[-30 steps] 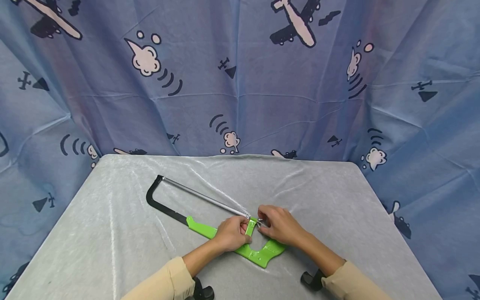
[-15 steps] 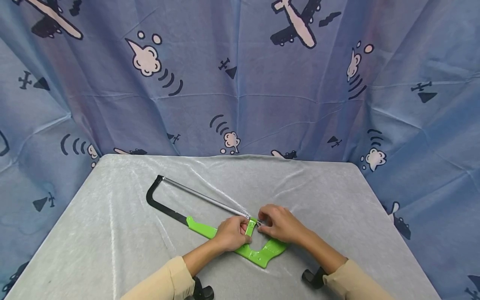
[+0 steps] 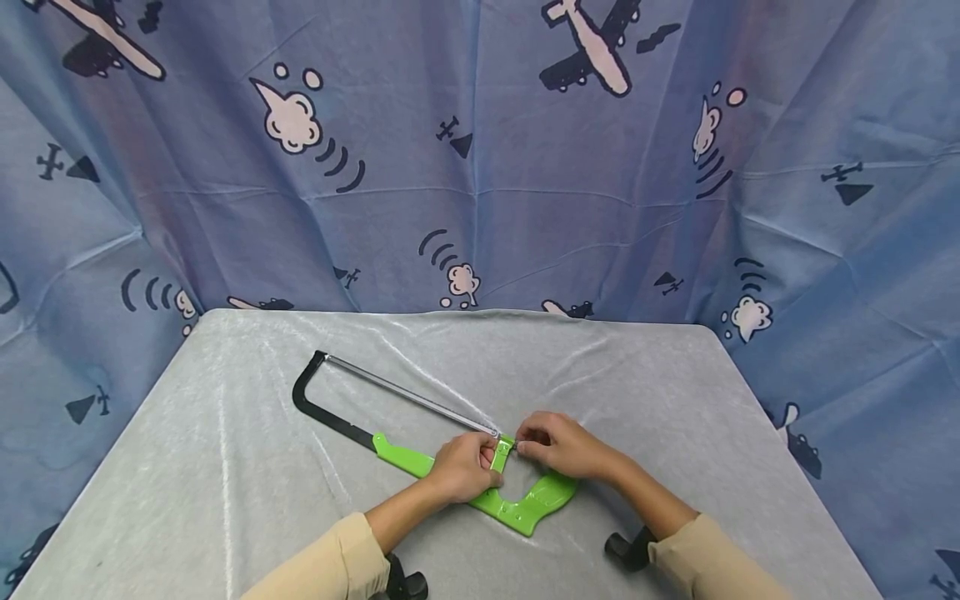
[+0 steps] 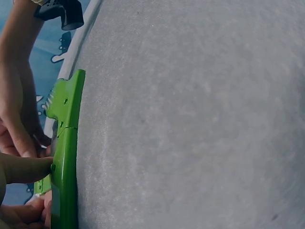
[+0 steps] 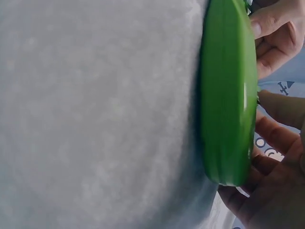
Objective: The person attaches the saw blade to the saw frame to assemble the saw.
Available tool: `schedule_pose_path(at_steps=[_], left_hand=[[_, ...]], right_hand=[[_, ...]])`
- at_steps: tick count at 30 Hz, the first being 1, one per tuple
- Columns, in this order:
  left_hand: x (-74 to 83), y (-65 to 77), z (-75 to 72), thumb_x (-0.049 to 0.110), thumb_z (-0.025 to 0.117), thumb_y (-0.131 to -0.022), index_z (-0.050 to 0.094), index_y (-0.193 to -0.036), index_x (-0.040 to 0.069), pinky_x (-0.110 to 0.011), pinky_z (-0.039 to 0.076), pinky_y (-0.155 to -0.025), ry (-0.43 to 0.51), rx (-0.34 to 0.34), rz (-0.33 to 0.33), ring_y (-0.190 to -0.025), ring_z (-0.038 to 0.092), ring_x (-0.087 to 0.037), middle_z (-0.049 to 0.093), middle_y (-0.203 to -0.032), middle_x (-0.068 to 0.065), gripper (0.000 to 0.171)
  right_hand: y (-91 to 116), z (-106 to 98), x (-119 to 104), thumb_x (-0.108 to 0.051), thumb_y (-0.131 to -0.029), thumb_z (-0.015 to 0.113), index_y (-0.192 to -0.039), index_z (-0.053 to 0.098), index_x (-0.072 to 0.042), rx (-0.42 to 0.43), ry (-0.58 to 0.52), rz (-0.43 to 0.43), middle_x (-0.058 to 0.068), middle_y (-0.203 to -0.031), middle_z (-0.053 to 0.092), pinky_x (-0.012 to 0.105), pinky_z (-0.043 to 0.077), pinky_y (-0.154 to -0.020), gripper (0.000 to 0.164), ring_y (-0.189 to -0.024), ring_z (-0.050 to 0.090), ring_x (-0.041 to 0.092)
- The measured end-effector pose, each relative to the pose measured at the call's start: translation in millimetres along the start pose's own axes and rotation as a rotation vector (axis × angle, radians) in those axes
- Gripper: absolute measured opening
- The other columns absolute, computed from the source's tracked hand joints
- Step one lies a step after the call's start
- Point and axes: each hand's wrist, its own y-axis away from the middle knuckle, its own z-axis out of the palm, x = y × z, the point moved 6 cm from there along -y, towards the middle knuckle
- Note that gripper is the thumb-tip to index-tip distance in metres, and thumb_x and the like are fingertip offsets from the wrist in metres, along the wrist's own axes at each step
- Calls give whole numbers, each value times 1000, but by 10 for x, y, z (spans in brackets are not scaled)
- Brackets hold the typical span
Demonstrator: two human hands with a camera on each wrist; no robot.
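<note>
A hacksaw lies on the table in the head view, with a green handle (image 3: 551, 496), a black front frame (image 3: 330, 421) and a silver blade (image 3: 412, 396) strung along its far side. My left hand (image 3: 461, 468) grips the handle's short front post, thumb on the near side. At the blade's handle end, my right hand (image 3: 566, 446) pinches a small silver wing nut, now mostly covered by the fingertips. The left wrist view has the green handle (image 4: 66, 162) edge-on, under my left thumb. In the right wrist view, the handle (image 5: 228, 95) hides part of my right fingers.
The table (image 3: 247, 500) wears a pale grey velvety cloth. Behind it hangs a blue curtain (image 3: 525, 233) printed with planes and clouds. Black wrist devices (image 3: 630, 552) sit under both sleeves, close above the cloth.
My right fingers have turned and drawn together over the wing nut, which showed between them before. The right wrist has shifted slightly right. The left hand and hacksaw stay in place.
</note>
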Motion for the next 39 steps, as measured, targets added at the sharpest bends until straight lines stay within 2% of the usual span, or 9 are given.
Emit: schedule_pose_path(at_steps=[9, 16, 23, 30, 34, 39], left_hand=[[-4, 1, -1, 5, 84, -68, 63, -85, 8, -23, 37, -61, 3, 0, 0, -63, 46, -4, 54, -71, 4, 26], [-10, -7, 1, 5, 84, -68, 63, -84, 8, -24, 37, -61, 0, 1, 5, -63, 45, -5, 54, -71, 4, 26], [-7, -7, 2, 6, 84, -68, 63, -83, 8, -24, 37, -61, -10, 1, 8, -63, 45, -5, 54, -70, 4, 26], [-8, -7, 5, 6, 84, -69, 63, -85, 8, -24, 37, -62, -11, -1, 3, -64, 46, -5, 55, -72, 3, 27], [-2, -8, 4, 6, 84, -69, 63, -84, 8, -24, 37, -62, -14, 1, 8, -64, 46, -5, 56, -72, 2, 26], [2, -11, 3, 6, 83, -68, 62, -82, 9, -24, 36, -61, -15, 3, 14, -63, 45, -5, 55, -71, 2, 25]], right_hand=[[-29, 28, 61, -9, -99, 56, -93, 69, -2, -53, -125, 97, 0, -87, 60, 28, 43, -72, 16, -79, 51, 9], [-41, 36, 0, -8, -99, 54, -91, 66, -2, -57, -91, 136, -1, -86, 56, 27, 41, -71, 16, -79, 48, 8], [-45, 47, -10, -8, -99, 54, -88, 64, -2, -45, -72, 129, -2, -82, 52, 26, 40, -67, 16, -75, 45, 7], [-28, 48, 13, -10, -98, 57, -90, 66, -4, -18, -59, 142, -3, -82, 55, 27, 42, -68, 14, -74, 48, 8], [-13, 37, -40, -11, -92, 67, -90, 63, -9, 49, 32, 96, -5, -76, 55, 26, 43, -62, 6, -68, 49, 7], [12, 13, -155, -16, -78, 82, -89, 60, -12, 175, 290, 17, -5, -76, 54, 26, 42, -59, 25, -66, 48, 7]])
